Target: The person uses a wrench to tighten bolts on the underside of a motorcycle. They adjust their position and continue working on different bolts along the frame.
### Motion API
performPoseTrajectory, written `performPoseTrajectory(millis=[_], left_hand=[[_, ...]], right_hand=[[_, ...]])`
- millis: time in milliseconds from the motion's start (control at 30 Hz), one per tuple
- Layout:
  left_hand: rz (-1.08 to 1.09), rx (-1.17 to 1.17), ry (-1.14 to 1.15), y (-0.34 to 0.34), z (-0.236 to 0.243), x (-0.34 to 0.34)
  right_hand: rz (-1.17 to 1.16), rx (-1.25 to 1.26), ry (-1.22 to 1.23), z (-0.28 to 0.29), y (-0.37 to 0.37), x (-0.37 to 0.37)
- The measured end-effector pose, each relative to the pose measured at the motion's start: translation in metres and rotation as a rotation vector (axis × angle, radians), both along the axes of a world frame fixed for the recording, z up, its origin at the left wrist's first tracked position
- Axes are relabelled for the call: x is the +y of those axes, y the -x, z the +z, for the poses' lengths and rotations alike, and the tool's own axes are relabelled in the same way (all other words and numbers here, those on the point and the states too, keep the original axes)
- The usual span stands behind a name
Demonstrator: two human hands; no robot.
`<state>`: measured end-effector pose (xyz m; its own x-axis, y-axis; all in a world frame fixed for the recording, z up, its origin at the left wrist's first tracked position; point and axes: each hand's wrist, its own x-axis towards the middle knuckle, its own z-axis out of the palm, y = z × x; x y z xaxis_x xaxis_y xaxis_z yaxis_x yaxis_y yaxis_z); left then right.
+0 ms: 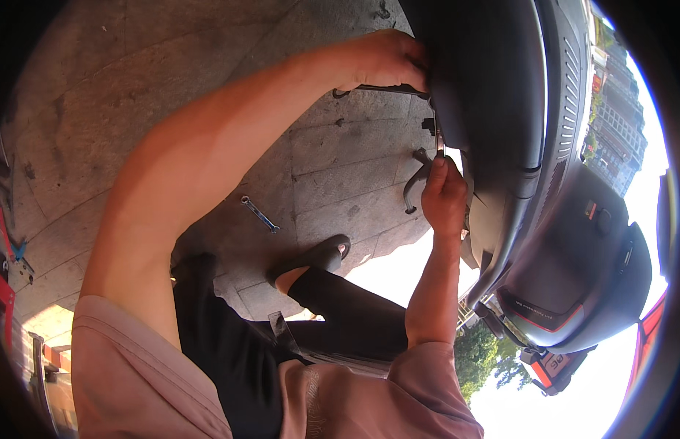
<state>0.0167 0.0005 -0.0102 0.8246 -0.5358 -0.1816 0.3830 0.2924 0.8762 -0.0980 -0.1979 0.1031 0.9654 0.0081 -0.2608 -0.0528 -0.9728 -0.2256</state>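
Note:
The dark body of a scooter (pixel 486 80) fills the upper right. My right hand (pixel 444 194) is closed round the lower end of a slim silver wrench (pixel 439 137), thumb along it. The tool's upper end runs up against the scooter's lower edge, where its head is hidden. Farther up, my left hand (pixel 387 62) reaches to the same edge with bent fingers. Its fingertips disappear behind the body, so what they touch or hold does not show. Just below that hand a thin dark bar (pixel 387 89) sticks out from the scooter.
A combination wrench (pixel 259 214) lies on the paved floor (pixel 340 146) below my left arm. A curved dark stand or pedal (pixel 413 186) juts from the scooter near my right hand. A black top box (pixel 574 256) sits at the right. Blue-handled pliers (pixel 18 252) lie at far left.

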Motion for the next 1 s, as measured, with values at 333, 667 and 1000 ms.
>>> performPoseTrajectory(millis=[333,667,1000], left_hand=[[-0.058,-0.097,0.078,-0.005,-0.009,0.004],[0.036,-0.168,0.034,-0.005,-0.012,-0.005],[0.005,-0.128,0.009,-0.003,-0.004,0.001]], right_hand=[[-0.004,-0.310,0.008,-0.034,0.010,-0.015],[-0.454,-0.197,-0.590,-0.102,0.038,0.036],[-0.787,-0.327,-0.942,-0.123,0.021,0.127]])
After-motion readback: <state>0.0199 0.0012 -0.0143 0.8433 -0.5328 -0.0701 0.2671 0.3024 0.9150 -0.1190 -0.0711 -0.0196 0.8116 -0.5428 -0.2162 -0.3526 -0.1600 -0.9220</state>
